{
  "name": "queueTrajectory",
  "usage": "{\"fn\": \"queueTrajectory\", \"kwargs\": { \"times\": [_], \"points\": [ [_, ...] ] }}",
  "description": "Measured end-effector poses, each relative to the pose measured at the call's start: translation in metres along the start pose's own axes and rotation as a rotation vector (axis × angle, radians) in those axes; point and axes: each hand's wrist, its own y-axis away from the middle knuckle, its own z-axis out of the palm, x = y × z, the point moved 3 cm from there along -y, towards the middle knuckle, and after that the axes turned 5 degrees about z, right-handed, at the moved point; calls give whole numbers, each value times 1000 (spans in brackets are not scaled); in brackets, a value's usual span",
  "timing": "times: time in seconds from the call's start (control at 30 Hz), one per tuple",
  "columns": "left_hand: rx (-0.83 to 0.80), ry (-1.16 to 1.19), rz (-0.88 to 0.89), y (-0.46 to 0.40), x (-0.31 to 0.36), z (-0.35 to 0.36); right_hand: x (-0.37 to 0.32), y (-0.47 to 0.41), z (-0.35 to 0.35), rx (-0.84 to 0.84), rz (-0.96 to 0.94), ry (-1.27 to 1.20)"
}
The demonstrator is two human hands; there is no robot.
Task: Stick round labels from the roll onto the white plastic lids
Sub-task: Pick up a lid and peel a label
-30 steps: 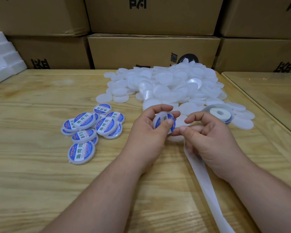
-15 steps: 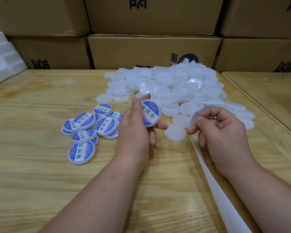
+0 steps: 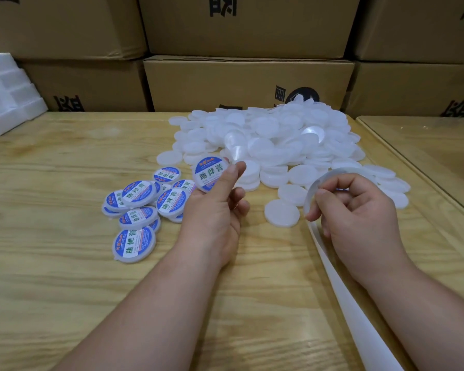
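Observation:
My left hand (image 3: 214, 210) pinches a white lid with a blue and white round label (image 3: 209, 172), lifted above the table and tilted toward me. Left of it lies a cluster of labelled lids (image 3: 138, 207). A large heap of bare white lids (image 3: 273, 140) covers the table behind both hands, and one bare lid (image 3: 281, 212) lies between them. My right hand (image 3: 359, 212) grips the label roll (image 3: 312, 188), mostly hidden by the fingers. The white backing strip (image 3: 348, 298) trails from it toward the lower right edge.
Stacked cardboard boxes (image 3: 247, 81) wall off the back of the wooden table (image 3: 65, 263). White foam blocks (image 3: 6, 100) sit at the far left. A second table top with a raised edge (image 3: 426, 145) adjoins on the right.
My left hand has carried the freshly labelled lid up and leftward, away from my right hand. The right hand has drawn back with the roll, uncovering the bare lid between them.

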Motion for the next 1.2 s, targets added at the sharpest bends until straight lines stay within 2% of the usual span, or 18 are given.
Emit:
{"fn": "queueTrajectory", "kwargs": {
  "times": [0.27, 0.4, 0.5, 0.6, 0.67, 0.77, 0.83, 0.87, 1.03, 1.2],
  "points": [
    [81, 241, -100, -7, 3, -8, 2, -2, -1, 47, -37, 68],
    [92, 290, -86, -7, 2, -11, 2, -1, 0, 25, -87, 107],
    [82, 244, -68, -6, 3, -9, 1, 0, 3, -31, -120, 131],
    [28, -19, 51, 0, 1, -2, 5, -2, 5, -91, -126, 242],
    [-80, -395, 244, 9, -5, 5, 5, -3, 5, -94, -135, 324],
    [-325, -977, 516, 23, -18, 15, 4, -3, 4, -53, -142, 377],
    [-457, -1328, 598, 27, -26, 17, 5, -4, 2, -6, -124, 375],
    [-481, -1441, 575, 26, -27, 16, 6, -5, 0, 13, -110, 371],
    [-467, -1605, 488, 26, -26, 12, 8, -7, 1, -37, -91, 322],
    [-412, -1604, 505, 23, -27, 12, 4, -1, 8, -148, -198, 500]
  ]
}}
